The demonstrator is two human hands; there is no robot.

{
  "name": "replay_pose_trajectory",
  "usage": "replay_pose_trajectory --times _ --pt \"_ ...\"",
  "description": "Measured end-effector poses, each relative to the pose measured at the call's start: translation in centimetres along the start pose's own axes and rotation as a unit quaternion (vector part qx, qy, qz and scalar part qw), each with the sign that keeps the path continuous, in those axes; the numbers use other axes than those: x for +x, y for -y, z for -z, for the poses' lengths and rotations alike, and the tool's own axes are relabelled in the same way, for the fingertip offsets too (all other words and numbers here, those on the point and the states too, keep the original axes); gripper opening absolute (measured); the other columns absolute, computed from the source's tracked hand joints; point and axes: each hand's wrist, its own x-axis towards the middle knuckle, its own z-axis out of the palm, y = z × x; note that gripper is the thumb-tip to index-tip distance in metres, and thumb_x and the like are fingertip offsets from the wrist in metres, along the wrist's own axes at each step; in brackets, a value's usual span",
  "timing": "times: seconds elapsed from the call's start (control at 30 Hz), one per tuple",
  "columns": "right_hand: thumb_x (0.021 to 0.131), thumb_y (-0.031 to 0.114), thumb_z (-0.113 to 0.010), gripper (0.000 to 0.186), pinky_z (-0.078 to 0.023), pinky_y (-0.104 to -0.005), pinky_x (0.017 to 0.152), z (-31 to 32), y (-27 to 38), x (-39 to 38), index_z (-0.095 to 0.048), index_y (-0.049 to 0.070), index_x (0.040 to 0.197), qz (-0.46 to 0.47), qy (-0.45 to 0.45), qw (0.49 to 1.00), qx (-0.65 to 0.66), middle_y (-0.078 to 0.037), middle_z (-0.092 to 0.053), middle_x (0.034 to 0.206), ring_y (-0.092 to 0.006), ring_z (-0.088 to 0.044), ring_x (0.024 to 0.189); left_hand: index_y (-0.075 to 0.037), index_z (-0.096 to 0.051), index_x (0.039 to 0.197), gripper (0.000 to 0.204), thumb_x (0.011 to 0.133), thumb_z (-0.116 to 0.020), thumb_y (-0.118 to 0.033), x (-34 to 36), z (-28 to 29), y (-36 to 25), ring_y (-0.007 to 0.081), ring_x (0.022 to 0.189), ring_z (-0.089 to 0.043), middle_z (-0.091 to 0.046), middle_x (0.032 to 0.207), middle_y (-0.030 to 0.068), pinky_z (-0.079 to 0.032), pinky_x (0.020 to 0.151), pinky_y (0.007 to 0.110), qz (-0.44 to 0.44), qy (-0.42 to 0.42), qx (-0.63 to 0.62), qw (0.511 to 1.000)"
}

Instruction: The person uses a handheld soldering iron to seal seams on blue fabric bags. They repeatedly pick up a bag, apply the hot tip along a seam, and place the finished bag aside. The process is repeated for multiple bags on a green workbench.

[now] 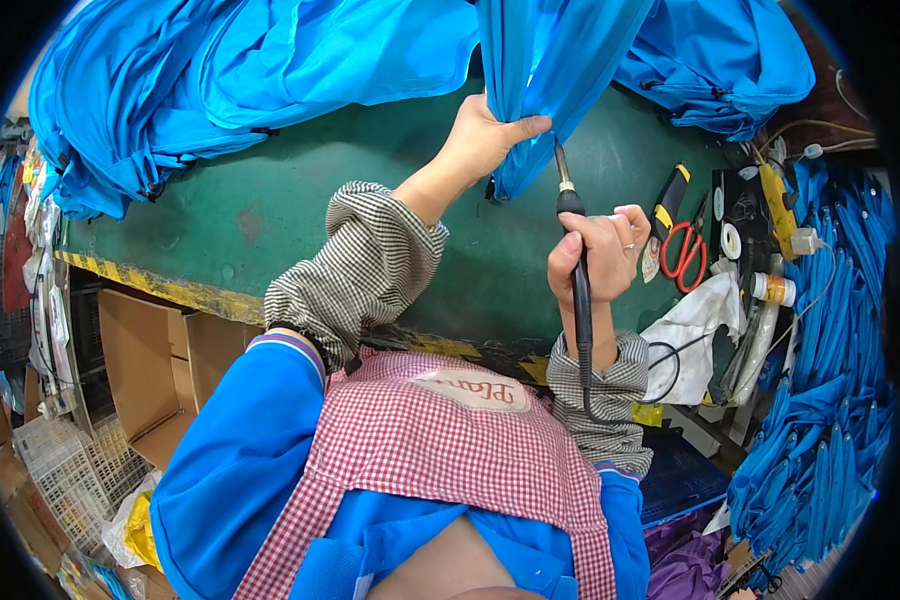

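The left hand (485, 137) pinches a bright-blue bundle of thin, lengthwise-folded fabric (560, 55), tapering toward the person over a worn green tabletop (300, 205). The right hand (604, 252) grips a black-handled, corded tool (581, 297) with a slim metal shaft, its tip close beside the folds.

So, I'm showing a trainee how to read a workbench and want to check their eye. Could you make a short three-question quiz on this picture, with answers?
1. Open question: What does the right hand hold?
2. True or false: The left hand is empty.
3. Fill in the blank: The scissors on the green table have ____ handles.

Key:
1. A corded, black-handled tool with a metal tip.
2. False; it grips a bunch of blue fabric.
3. Red.
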Motion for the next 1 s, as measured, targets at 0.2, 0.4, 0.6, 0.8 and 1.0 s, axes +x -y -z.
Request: replay_pose_trajectory --times 0.2,0.4,0.6,0.8,1.0 --pt "0.075 0.008 -0.058 0.005 -0.043 -0.0377 0.076 -0.7 -0.1 1.4 -0.062 0.008 0.078 0.008 0.03 0.998 -0.048 -0.003 -0.051 0.062 -0.0194 -0.048 0.054 0.0 -0.065 0.102 0.033 0.078 -0.077 -0.019 -0.2 -0.6 0.4 0.0144 0.084 -0.064 -0.068 0.094 0.0074 -0.053 0.077 0.03 -0.001 0.001 -0.016 1.0" --pt "0.089 0.01 -0.06 0.022 -0.045 -0.0403 0.092 -1.0 -0.5 1.5 -0.057 0.001 0.109 -0.167 -0.076 0.977 0.105 -0.015 -0.066 0.093 -0.0261 -0.065 0.083 0.0 -0.049 0.122 0.05 0.081 -0.074 -0.016 0.3 1.0 -0.7 0.0173 0.095 -0.062 -0.064 0.108 0.0103 -0.05 0.088 0.032 -0.102 -0.028 -0.12 0.987" --pt "0.074 0.018 -0.081 0.065 -0.043 -0.0318 0.093 -8.1 -0.4 0.1 -0.045 -0.005 0.122 -0.359 -0.136 0.882 0.274 -0.012 -0.057 0.113 -0.021 -0.057 0.102 0.0 -0.054 0.116 0.044 0.079 -0.076 -0.013 0.3 0.2 -0.7 0.0162 0.097 -0.062 -0.065 0.107 0.01 -0.05 0.088 0.032 -0.102 -0.029 -0.142 0.984" --pt "0.077 0.015 -0.079 0.054 -0.043 -0.029 0.09 -8.1 -1.0 -0.4 -0.047 -0.002 0.116 -0.41 -0.176 0.856 0.261 -0.009 -0.057 0.106 -0.0161 -0.056 0.098 -0.003 -0.053 0.12 0.049 0.077 -0.077 -0.011 0.3 1.4 -1.3 0.0191 0.105 -0.059 -0.063 0.111 0.0087 -0.047 0.093 0.036 -0.019 0.022 -0.164 0.986" --pt "0.08 0.017 -0.075 0.049 -0.043 -0.0301 0.09 -7.6 -2.1 -1.1 -0.046 -0.002 0.115 -0.379 -0.179 0.876 0.237 -0.01 -0.057 0.105 -0.0177 -0.056 0.097 -0.001 -0.058 0.116 0.042 0.08 -0.074 -0.014 0.8 1.0 -1.3 0.0201 0.102 -0.06 -0.063 0.111 0.0089 -0.047 0.092 0.036 -0.042 -0.001 -0.081 0.996"
